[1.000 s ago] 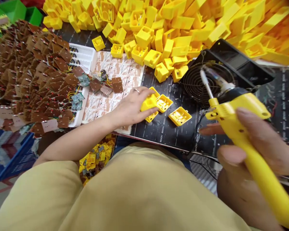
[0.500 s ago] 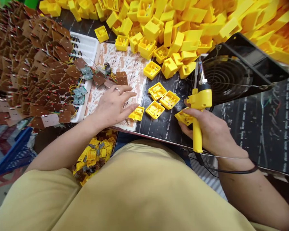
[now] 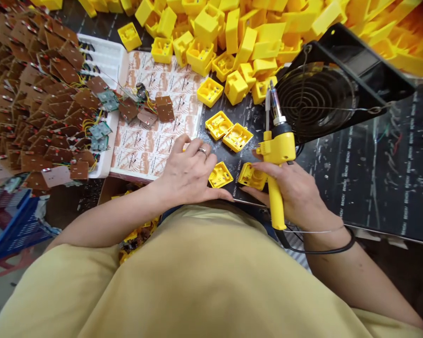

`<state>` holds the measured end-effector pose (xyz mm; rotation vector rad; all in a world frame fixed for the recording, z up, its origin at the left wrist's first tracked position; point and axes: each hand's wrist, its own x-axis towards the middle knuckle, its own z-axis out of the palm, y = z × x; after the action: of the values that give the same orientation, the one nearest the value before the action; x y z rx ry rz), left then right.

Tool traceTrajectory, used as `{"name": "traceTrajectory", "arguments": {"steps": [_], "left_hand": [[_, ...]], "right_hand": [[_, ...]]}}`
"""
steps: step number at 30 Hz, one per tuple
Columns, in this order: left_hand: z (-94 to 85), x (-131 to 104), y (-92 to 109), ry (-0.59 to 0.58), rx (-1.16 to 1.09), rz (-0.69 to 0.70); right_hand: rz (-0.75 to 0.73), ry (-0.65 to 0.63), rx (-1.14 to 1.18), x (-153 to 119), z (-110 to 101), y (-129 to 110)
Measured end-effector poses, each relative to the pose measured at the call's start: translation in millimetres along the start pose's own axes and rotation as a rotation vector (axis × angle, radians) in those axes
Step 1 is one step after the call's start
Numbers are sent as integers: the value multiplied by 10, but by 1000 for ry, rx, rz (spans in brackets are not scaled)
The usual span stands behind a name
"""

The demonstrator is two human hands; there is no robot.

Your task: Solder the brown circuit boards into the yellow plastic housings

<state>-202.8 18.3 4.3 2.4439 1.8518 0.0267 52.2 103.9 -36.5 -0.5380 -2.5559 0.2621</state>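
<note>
My right hand (image 3: 296, 188) is wrapped round the grip of a yellow soldering gun (image 3: 277, 150), its metal tip pointing up and away. The thumb and fingers of the same hand also hold a shallow yellow plastic casing (image 3: 251, 175) at the table edge. My left hand (image 3: 190, 171), wearing a ring, is bent over the table with its thumb stretched along the front edge. Between that thumb and the curled fingers sits another yellow casing (image 3: 221, 174); a bit of yellow shows behind the knuckles. Two more open casings (image 3: 219, 125) lie just beyond.
Yellow housings (image 3: 206, 23) are heaped along the back. A black fan (image 3: 319, 96) leans at the right. Brown circuit boards (image 3: 45, 103) with wires fill the left, partly over a white foam tray (image 3: 109, 56). A printed sheet (image 3: 137, 145) lies on the black table (image 3: 366, 173).
My left hand has moved right and toward the edge, its fingers curling. One casing has come closer to the front edge beside it. The right hand keeps the soldering gun and casing; the view has shifted.
</note>
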Motion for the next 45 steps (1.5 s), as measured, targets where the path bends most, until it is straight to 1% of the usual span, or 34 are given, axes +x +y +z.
{"name": "traceTrajectory", "arguments": {"steps": [1, 3, 4, 6, 7, 8, 9, 11, 14, 16, 17, 19, 22, 24, 27, 29, 31, 33, 35, 36, 38, 42, 43, 45], "left_hand": [[-37, -41, -62, 17, -15, 16], [-109, -125, -236, 26, -84, 102], [-138, -164, -333, -9, -126, 163], [-164, -220, -506, -125, -182, 276], [-160, -235, -566, -181, -185, 306], [-146, -242, -605, -212, -170, 305], [-124, -241, -622, -212, -145, 275], [-68, -225, -599, -159, -97, 184], [-4, -187, -486, -56, -15, -22], [0, -169, -413, -43, 31, -143], [-11, -167, -390, -64, 40, -167], [-52, -182, -379, -134, 21, -129], [-115, -249, -432, -211, -11, -43], [-135, -305, -482, -204, 15, -56], [-154, -379, -537, -163, 74, -79], [-173, -423, -556, -173, 87, -75], [-191, -461, -555, -190, 83, -74], [-190, -490, -538, -183, 86, -84], [-166, -508, -516, -149, 110, -102], [-146, -514, -508, -133, 118, -103], [-105, -523, -506, -108, 114, -78], [-63, -541, -555, -86, 71, -9], [-65, -545, -567, -84, 69, -1], [-80, -547, -571, -89, 59, 15]], "right_hand": [[-2, 15, -15, -11, 2, -15], [-11, 28, -5, -29, 9, -48], [-19, 33, 10, -34, 18, -62], [-39, 29, 40, -30, 50, -83], [-48, 23, 49, -20, 71, -90], [-55, 19, 52, -3, 93, -94], [-58, 20, 52, 19, 114, -100], [-47, 31, 52, 78, 149, -125], [-48, 78, 14, 196, 201, -218], [-66, 90, -53, 279, 247, -305], [-75, 84, -85, 317, 271, -344], [-84, 51, -111, 376, 304, -394], [-91, 9, -58, 428, 301, -388], [-126, -35, 24, 457, 278, -355], [-203, -135, 139, 521, 263, -332], [-230, -166, 95, 582, 279, -355], [-226, -124, -59, 651, 306, -406], [-177, -37, -224, 715, 329, -467], [-102, 27, -304, 760, 335, -513], [-71, 37, -310, 771, 331, -523], [-73, 18, -239, 775, 315, -515], [-229, -130, 87, 751, 288, -435], [-250, -163, 135, 750, 286, -418], [-266, -185, 127, 755, 286, -406]]}}
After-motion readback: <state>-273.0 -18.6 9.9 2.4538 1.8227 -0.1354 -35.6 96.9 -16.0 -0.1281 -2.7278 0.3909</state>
